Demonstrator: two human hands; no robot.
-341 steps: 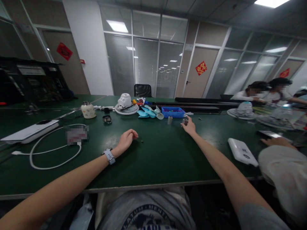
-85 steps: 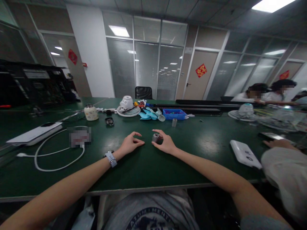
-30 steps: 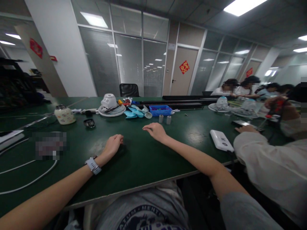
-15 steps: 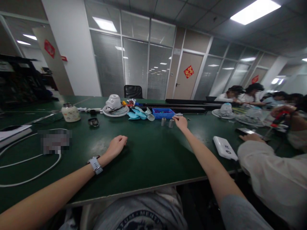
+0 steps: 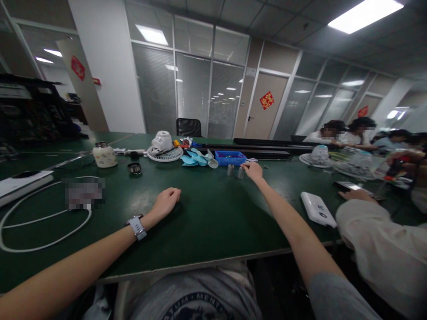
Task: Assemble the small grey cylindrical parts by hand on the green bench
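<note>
My left hand (image 5: 167,201) rests on the green table (image 5: 207,222), fingers curled in, with a watch (image 5: 137,227) on the wrist; I see nothing in it. Farther out, my right hand (image 5: 253,171) is closed, thumb and fingertips pinched at the top of a small grey metal cylinder (image 5: 240,173). That cylinder stands upright on the table. A second, similar cylinder (image 5: 230,170) stands just left of it, apart from the hand. Right behind them is a blue tray (image 5: 230,161) with small parts inside, too small to name.
Light-blue fan blades (image 5: 195,158) and a white fan base with grille (image 5: 163,144) lie left of the tray. A cream bottle (image 5: 105,156), white cable (image 5: 50,242) and dark oval object (image 5: 134,168) are farther left. Right: white power bank (image 5: 318,209) and a co-worker's sleeve (image 5: 376,240).
The view has shifted slightly, so everything sits a little farther right. Both my hands keep nearly the same pose. At the right, a person's raised hand with a red-handled tool has moved back.
</note>
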